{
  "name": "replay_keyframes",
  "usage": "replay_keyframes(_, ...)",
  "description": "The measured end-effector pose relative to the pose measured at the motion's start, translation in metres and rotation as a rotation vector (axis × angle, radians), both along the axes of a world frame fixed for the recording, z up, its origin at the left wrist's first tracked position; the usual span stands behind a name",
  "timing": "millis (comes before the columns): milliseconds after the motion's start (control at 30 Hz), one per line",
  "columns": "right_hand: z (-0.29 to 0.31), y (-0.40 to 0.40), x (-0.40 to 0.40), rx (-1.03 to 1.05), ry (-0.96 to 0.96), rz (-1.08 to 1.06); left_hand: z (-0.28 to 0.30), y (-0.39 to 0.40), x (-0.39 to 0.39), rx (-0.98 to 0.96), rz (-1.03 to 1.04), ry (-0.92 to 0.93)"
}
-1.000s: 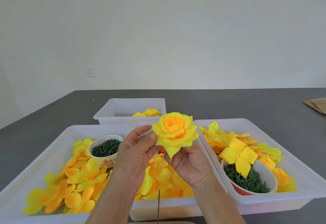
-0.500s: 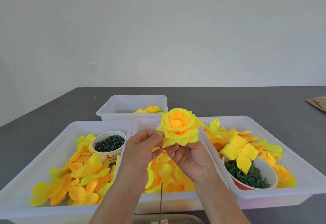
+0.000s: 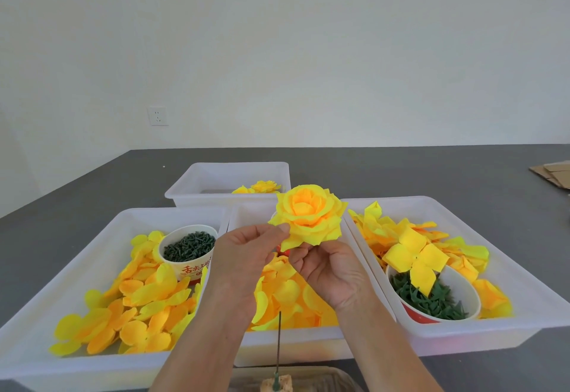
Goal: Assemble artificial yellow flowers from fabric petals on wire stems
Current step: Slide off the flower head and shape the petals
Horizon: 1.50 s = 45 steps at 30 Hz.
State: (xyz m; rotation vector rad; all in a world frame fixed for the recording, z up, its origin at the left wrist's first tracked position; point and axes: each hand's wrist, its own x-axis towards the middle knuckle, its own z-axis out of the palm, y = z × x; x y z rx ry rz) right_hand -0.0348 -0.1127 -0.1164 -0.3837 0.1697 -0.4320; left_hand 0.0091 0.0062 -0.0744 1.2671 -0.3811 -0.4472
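Note:
A yellow fabric rose (image 3: 310, 213) is held up above the middle tray (image 3: 296, 340). My left hand (image 3: 246, 256) pinches an outer petal at the flower's left edge between thumb and fingers. My right hand (image 3: 330, 271) curls under the flower's base, palm toward me, holding it from below. A thin dark wire stem (image 3: 279, 345) runs down from between my hands to a small block (image 3: 276, 384) at the bottom edge. Loose yellow petals (image 3: 287, 296) fill the middle tray behind my hands.
The left tray (image 3: 61, 268) holds yellow petals and a paper cup of dark green pieces (image 3: 188, 245). The right tray (image 3: 509, 327) has petal pieces and a bowl of green leaves (image 3: 431, 299). A far bin (image 3: 216, 182) holds finished flowers. Cardboard (image 3: 552, 172) lies far right.
The flower and both hands have risen slightly and shifted right. My left hand's fingers have closed onto the outer petal. The view has tilted, bringing the stem's base block into sight.

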Motion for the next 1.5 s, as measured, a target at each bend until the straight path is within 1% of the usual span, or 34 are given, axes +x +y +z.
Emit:
replay_keyframes(133,0.0,0.0,-0.001,-0.021,0.001,0.019,0.0,-0.004,0.002,-0.011,-0.015,0.032)
replay_keyframes(233,-0.001,0.0,-0.001,-0.041,0.021,0.038,-0.001,-0.005,0.005,-0.042,0.013,0.058)
replay_keyframes(367,-0.001,0.001,-0.001,-0.038,0.009,0.052,-0.001,-0.003,0.01,-0.062,0.049,0.034)
replay_keyframes(667,-0.001,0.001,0.0,-0.043,0.008,0.031,-0.004,-0.001,0.004,-0.072,0.026,0.06)
replay_keyframes(800,0.0,0.001,-0.001,-0.028,-0.003,0.036,-0.003,-0.002,-0.001,-0.046,0.038,0.019)
replay_keyframes(967,-0.001,0.001,-0.002,-0.024,-0.043,0.067,-0.005,-0.003,0.001,-0.032,0.044,0.035)
replay_keyframes(1067,-0.002,0.0,-0.001,-0.055,-0.017,0.05,-0.005,-0.004,0.003,-0.034,0.055,0.04)
replay_keyframes(1500,0.001,0.003,-0.002,-0.13,-0.03,0.046,-0.001,-0.001,-0.003,-0.073,0.151,0.055)
